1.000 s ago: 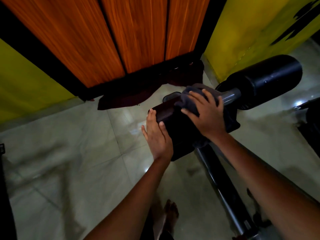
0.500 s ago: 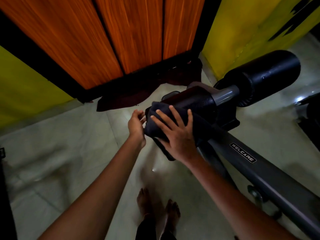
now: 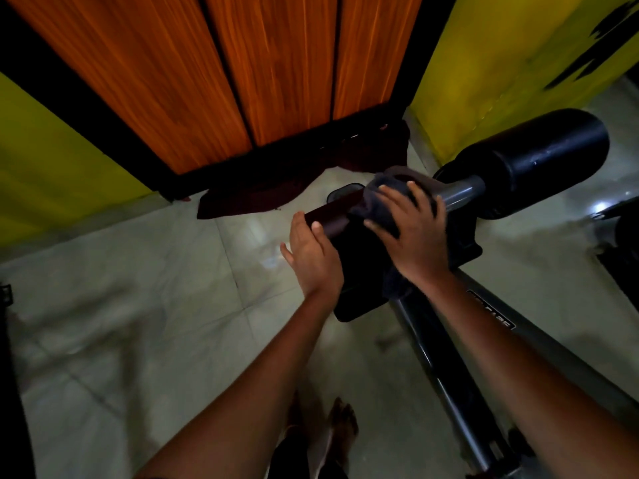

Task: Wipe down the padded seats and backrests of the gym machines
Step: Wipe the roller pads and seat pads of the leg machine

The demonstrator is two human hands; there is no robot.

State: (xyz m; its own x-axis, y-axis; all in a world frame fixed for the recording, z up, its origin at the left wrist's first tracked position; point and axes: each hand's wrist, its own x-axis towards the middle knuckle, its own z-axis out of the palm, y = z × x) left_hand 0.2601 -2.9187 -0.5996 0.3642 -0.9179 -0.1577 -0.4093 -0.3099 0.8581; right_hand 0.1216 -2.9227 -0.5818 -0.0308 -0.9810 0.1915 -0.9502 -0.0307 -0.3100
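A small dark padded seat (image 3: 356,271) sits at the end of a gym machine's grey bar (image 3: 446,375). My right hand (image 3: 411,233) presses a dark grey cloth (image 3: 380,198) flat against the pad's far top edge, fingers spread. My left hand (image 3: 311,257) rests against the pad's left side, fingers together and thumb on the top edge. A black foam roller (image 3: 539,157) juts out to the right on a grey metal tube (image 3: 463,193).
Orange wooden panels (image 3: 276,70) and yellow walls (image 3: 501,57) close off the space ahead. A dark rag (image 3: 276,188) lies on the pale tiled floor (image 3: 138,305) at the wall's foot. My bare feet (image 3: 332,426) stand below. Black equipment (image 3: 622,243) sits at the right edge.
My right hand slid the cloth from the pad's near left corner up to its far top edge. My left hand moved from the corner onto the pad's left side.
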